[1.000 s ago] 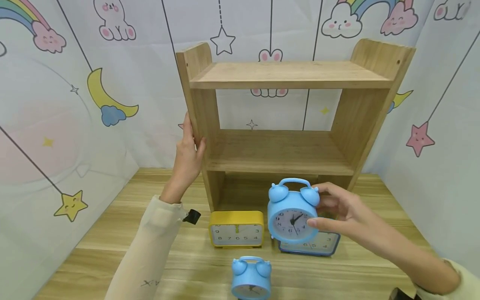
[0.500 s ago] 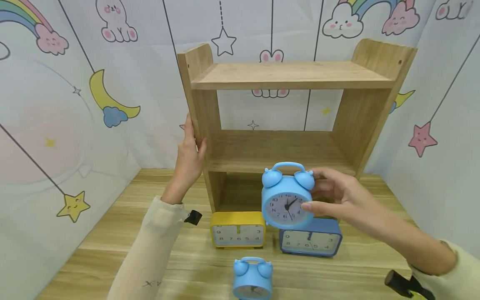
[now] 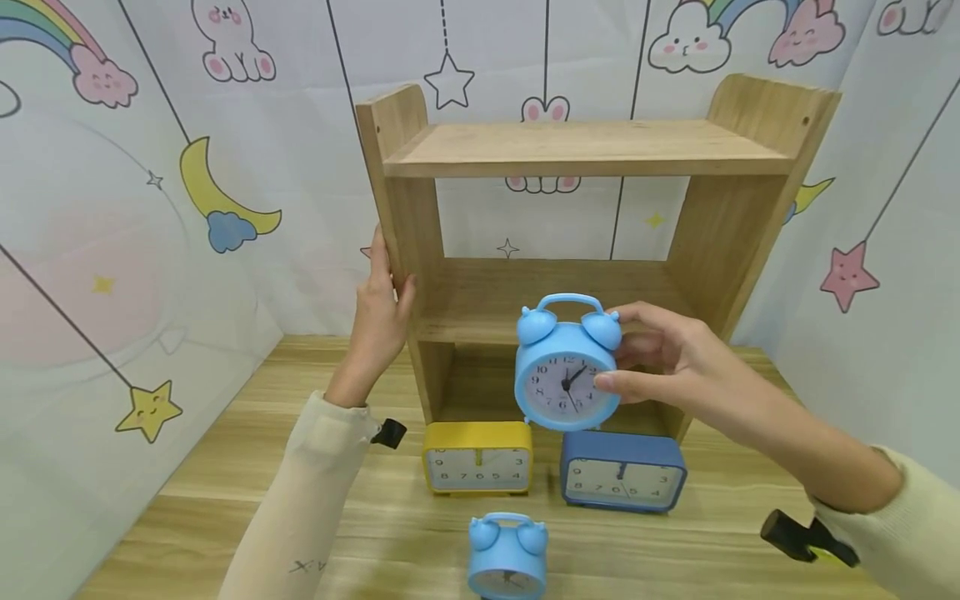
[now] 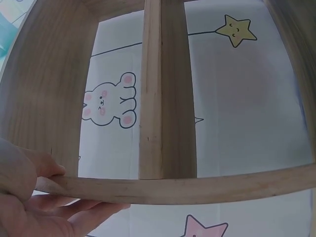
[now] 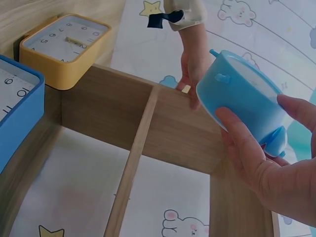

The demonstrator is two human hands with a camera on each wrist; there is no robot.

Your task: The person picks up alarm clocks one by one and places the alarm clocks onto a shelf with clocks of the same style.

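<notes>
My right hand [image 3: 678,358] holds a light-blue twin-bell alarm clock [image 3: 551,340] upright in front of the wooden shelf's [image 3: 585,148] middle board, thumb on the dial's edge and fingers behind. The right wrist view shows the same clock [image 5: 242,98] from its back and side, apart from the shelf. At the left side panel, my left hand [image 3: 381,312] grips the wood; in the left wrist view the fingers [image 4: 94,212] lie outside the panel and the thumb inside. Below stand a yellow rectangular clock [image 3: 478,432] and a blue rectangular clock [image 3: 624,446].
A second light-blue twin-bell clock [image 3: 508,548] stands nearest me on the wood-grain tabletop [image 3: 225,467]. White cloth walls [image 3: 300,192] with cartoon prints enclose the back and sides. The shelf has a top board, a middle board and a lower opening.
My right hand has lifted the twin-bell clock upward and slightly left, so the blue rectangular clock behind it now shows fully. The left hand keeps its hold on the panel.
</notes>
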